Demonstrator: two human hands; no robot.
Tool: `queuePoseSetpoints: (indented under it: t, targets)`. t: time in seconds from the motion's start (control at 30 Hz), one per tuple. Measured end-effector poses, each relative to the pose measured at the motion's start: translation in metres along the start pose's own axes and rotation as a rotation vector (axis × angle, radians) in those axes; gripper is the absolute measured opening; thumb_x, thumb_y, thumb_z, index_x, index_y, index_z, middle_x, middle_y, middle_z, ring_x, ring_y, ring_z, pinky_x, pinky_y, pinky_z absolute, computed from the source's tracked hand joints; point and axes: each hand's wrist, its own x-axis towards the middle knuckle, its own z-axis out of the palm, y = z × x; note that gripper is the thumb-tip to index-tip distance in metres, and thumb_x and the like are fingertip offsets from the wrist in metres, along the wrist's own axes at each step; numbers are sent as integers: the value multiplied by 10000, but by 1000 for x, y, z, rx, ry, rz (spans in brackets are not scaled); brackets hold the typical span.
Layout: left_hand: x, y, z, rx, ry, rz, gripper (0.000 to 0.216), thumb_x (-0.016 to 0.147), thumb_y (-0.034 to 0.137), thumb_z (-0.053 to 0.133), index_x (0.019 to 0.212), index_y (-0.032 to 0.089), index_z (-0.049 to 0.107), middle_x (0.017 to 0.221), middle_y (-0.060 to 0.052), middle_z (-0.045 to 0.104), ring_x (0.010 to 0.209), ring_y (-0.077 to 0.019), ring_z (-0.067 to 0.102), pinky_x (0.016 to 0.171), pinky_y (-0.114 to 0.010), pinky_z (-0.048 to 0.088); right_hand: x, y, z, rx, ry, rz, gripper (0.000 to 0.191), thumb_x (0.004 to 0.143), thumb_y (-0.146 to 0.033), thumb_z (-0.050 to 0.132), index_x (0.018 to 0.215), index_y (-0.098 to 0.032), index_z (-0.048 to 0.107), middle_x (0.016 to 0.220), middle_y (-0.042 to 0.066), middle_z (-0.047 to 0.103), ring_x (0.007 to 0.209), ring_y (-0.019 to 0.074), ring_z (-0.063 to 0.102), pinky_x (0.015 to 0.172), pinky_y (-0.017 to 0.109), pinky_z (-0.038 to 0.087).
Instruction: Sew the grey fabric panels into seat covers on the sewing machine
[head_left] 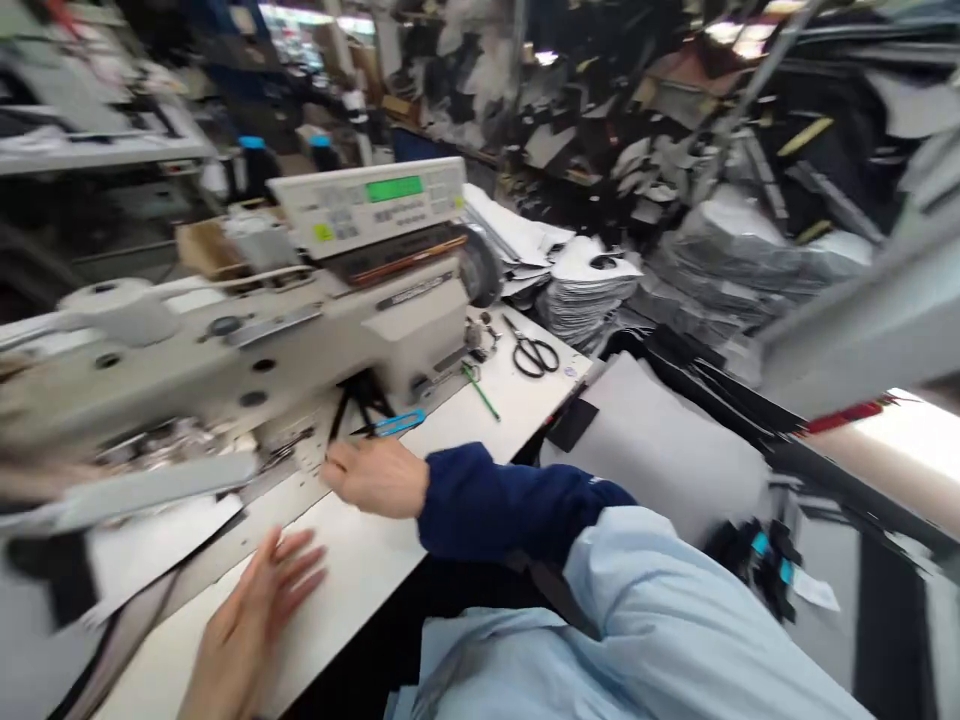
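My right hand [379, 478], in a dark blue sleeve cuff, reaches over the white sewing table [360, 545]. Its fingers are closed on the end of a thin black strip [340, 412], which runs toward the dark opening under the sewing machine arm [300, 350]. Blue-handled thread snips [399, 423] lie just beyond this hand. My left hand [251, 620] is spread over the table's near left part, fingers apart and holding nothing, a little blurred. To its left, a white panel with a black edge [161, 545] lies partly beneath the machine's left end.
Black-handled scissors [534, 356] and a green pen [481, 391] lie on the table to the right. Behind them stand stacked white cut pieces [585, 290]. A control panel [375, 205] tops the machine. Grey sheets [660, 430] fill a bin at the right.
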Motion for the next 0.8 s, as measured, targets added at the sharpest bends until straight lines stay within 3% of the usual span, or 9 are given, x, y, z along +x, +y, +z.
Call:
queuePoseSetpoints:
  t: [0.07, 0.13, 0.2, 0.27, 0.4, 0.53, 0.67, 0.8]
  targets:
    - [6, 23, 20, -97, -26, -135, 626, 737, 598, 526, 1235, 233, 419, 1234, -96, 536, 891, -208, 618, 667, -322, 560, -24, -29, 6, 72, -47, -253, 177, 920, -126, 370, 989, -149, 532, 935, 44, 583, 709, 154, 584, 445, 258, 400]
    - [17, 35, 24, -91, 3, -98, 637, 702, 526, 576, 1230, 212, 406, 1218, -106, 525, 764, -147, 595, 600, -275, 529, -44, -47, 16, 188, -87, -371, 115, 876, -155, 487, 984, -140, 524, 869, 30, 587, 636, 146, 569, 419, 260, 365]
    - [22, 36, 16, -12, 17, -45, 603, 658, 477, 595, 1159, 168, 464, 1048, -81, 581, 613, -91, 519, 517, -230, 467, -55, -51, 28, 344, -82, -320, 84, 840, -169, 560, 906, -133, 525, 802, 25, 587, 597, 134, 555, 446, 246, 371]
    - [17, 33, 7, 73, 2, -33, 543, 648, 467, 567, 1074, 134, 519, 858, -39, 591, 528, -72, 447, 464, -214, 401, -54, -47, 39, 567, -29, -167, 31, 856, -139, 527, 830, -142, 511, 701, -3, 561, 551, 105, 534, 500, 214, 394]
    - [-5, 31, -2, 227, -57, -89, 442, 662, 464, 477, 932, 129, 581, 650, 11, 532, 484, -83, 404, 440, -214, 326, -35, -31, 49, 905, 195, 44, 133, 876, -115, 406, 784, -168, 486, 743, 2, 527, 589, 89, 519, 591, 203, 422]
    - [-19, 34, -3, 357, -102, -168, 402, 656, 480, 432, 840, 159, 590, 574, 25, 486, 530, -117, 439, 468, -220, 330, -18, -27, 55, 1031, 340, 42, 103, 845, -182, 440, 754, -176, 488, 947, 70, 552, 760, 131, 530, 631, 234, 431]
    - [-23, 31, -8, 390, -150, -142, 346, 690, 478, 402, 757, 172, 549, 577, 25, 484, 528, -115, 431, 492, -227, 352, -10, -32, 60, 1097, 316, 32, 137, 839, -215, 438, 709, -185, 470, 766, 30, 563, 667, 127, 508, 613, 242, 415]
    - [-26, 28, -12, 464, -115, -1, 378, 766, 499, 355, 718, 175, 544, 638, -4, 535, 571, -133, 488, 530, -250, 413, -10, -40, 59, 1088, 325, 17, 149, 830, -233, 433, 688, -189, 453, 708, 14, 537, 623, 122, 487, 601, 247, 406]
